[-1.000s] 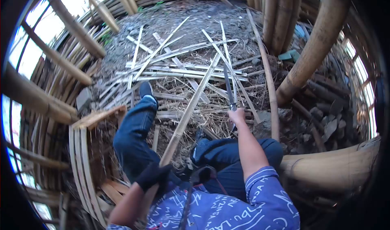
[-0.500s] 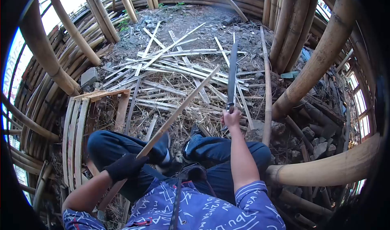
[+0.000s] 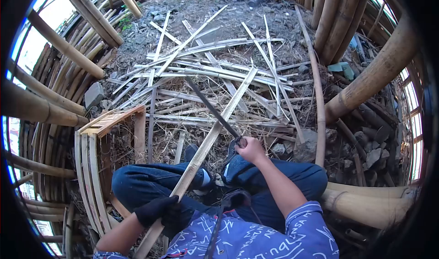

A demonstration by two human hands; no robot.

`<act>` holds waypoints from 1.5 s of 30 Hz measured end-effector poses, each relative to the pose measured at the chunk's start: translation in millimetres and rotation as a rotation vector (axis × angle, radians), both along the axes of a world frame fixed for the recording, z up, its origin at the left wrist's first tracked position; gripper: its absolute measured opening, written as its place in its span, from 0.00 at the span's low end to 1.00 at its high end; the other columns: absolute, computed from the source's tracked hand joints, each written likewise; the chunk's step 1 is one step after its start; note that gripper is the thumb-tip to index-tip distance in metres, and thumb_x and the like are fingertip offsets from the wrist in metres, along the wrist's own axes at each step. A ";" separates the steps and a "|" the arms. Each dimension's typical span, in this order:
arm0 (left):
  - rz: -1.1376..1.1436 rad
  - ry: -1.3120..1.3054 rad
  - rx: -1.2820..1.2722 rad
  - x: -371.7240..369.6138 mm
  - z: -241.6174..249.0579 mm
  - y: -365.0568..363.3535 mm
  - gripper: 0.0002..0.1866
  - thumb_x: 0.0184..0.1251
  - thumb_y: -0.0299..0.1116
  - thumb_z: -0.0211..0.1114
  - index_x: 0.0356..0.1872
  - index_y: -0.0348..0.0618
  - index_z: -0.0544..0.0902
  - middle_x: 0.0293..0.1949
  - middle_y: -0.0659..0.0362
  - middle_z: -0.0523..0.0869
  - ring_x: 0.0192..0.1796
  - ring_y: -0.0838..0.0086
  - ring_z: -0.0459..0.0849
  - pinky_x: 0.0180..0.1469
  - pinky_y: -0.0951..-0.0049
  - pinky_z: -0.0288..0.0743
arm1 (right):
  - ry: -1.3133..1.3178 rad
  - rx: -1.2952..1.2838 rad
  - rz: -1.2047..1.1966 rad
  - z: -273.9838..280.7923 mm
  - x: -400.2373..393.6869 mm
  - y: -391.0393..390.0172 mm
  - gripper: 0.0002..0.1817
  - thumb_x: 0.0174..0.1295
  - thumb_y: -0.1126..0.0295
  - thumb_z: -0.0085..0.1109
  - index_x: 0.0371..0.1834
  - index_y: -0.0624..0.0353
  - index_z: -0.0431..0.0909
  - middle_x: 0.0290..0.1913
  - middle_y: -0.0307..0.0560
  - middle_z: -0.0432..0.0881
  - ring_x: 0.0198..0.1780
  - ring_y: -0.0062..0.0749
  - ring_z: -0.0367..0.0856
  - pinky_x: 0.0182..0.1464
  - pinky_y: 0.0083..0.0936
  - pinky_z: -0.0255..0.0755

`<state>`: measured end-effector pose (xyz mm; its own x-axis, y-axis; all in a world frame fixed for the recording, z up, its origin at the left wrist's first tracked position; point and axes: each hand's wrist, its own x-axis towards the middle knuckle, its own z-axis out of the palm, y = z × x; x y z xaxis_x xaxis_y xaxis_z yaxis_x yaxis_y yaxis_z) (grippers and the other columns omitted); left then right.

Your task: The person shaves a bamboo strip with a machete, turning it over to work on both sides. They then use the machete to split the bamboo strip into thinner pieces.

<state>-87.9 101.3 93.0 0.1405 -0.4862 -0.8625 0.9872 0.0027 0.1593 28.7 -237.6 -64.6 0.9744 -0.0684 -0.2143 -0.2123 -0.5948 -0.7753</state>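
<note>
My left hand (image 3: 157, 212), in a black glove, is closed around the lower part of a long bamboo strip (image 3: 206, 147). The strip slants up and away to the right, its pale inner face turned up, and its near end passes under my forearm. My right hand (image 3: 250, 149) is bare and grips the handle of a long dark-bladed machete (image 3: 212, 108). The blade points up and to the left and crosses over the strip a little beyond its middle. Both hands are above my crossed legs.
Several split bamboo strips (image 3: 215, 71) lie crisscrossed on the rubble ahead. A wooden crate (image 3: 91, 167) stands at my left, near a grey block (image 3: 94, 95). Thick bamboo poles (image 3: 375, 71) lean around me, one long thin pole (image 3: 315, 85) lies at the right, and stones (image 3: 371, 158) are piled beyond.
The machete has swung from pointing straight ahead to lying leftward across the strip. The strip has turned its pale face up and now extends behind my left hand. The view has shifted slightly.
</note>
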 end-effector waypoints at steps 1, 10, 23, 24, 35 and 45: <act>0.011 0.039 0.006 1.0 -3.2 2.8 0.19 0.72 0.53 0.51 0.25 0.53 0.65 0.18 0.74 0.57 0.16 0.84 0.56 0.18 0.81 0.52 | 0.006 -0.049 0.050 -3.9 1.6 2.0 0.16 0.46 0.59 0.67 0.25 0.63 0.77 0.24 0.54 0.80 0.30 0.50 0.81 0.35 0.39 0.74; 0.010 0.253 0.108 12.7 -12.5 16.6 0.20 0.73 0.54 0.50 0.26 0.54 0.66 0.19 0.72 0.60 0.18 0.83 0.58 0.20 0.81 0.53 | 0.183 -0.068 -0.079 -32.3 48.4 -36.6 0.12 0.44 0.67 0.60 0.16 0.64 0.70 0.14 0.48 0.73 0.19 0.30 0.73 0.26 0.31 0.67; 0.200 0.485 -0.012 14.5 -23.7 32.0 0.16 0.73 0.41 0.55 0.49 0.38 0.76 0.38 0.57 0.82 0.37 0.71 0.82 0.42 0.71 0.78 | 0.275 -0.122 0.038 -26.6 71.6 -86.5 0.08 0.44 0.70 0.58 0.19 0.64 0.72 0.15 0.45 0.73 0.19 0.30 0.73 0.26 0.30 0.67; 0.026 0.408 0.110 28.8 -10.3 16.8 0.15 0.74 0.45 0.52 0.42 0.43 0.74 0.30 0.64 0.72 0.28 0.77 0.71 0.32 0.76 0.66 | 0.299 -0.060 0.036 -26.7 68.6 -81.6 0.07 0.45 0.72 0.57 0.18 0.63 0.71 0.16 0.41 0.71 0.20 0.25 0.69 0.25 0.28 0.65; 0.204 0.483 0.044 -4.1 -37.4 46.8 0.15 0.73 0.40 0.55 0.49 0.39 0.75 0.39 0.56 0.82 0.41 0.69 0.81 0.46 0.68 0.77 | 0.346 -0.097 0.124 -39.1 71.8 -86.1 0.09 0.44 0.71 0.59 0.18 0.64 0.71 0.17 0.39 0.72 0.21 0.20 0.71 0.25 0.26 0.67; 0.090 0.368 0.148 7.5 -25.7 27.6 0.15 0.75 0.47 0.49 0.29 0.52 0.65 0.21 0.70 0.61 0.20 0.82 0.59 0.23 0.80 0.56 | 0.461 0.080 0.290 -27.2 59.4 -61.9 0.08 0.44 0.71 0.57 0.23 0.63 0.70 0.20 0.41 0.73 0.24 0.26 0.70 0.30 0.27 0.67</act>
<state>-80.4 128.9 67.3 -0.1545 -0.3526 -0.9229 0.9753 0.0948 -0.1995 88.1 -299.5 -91.8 0.7550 0.2230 -0.6166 -0.3763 -0.6227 -0.6860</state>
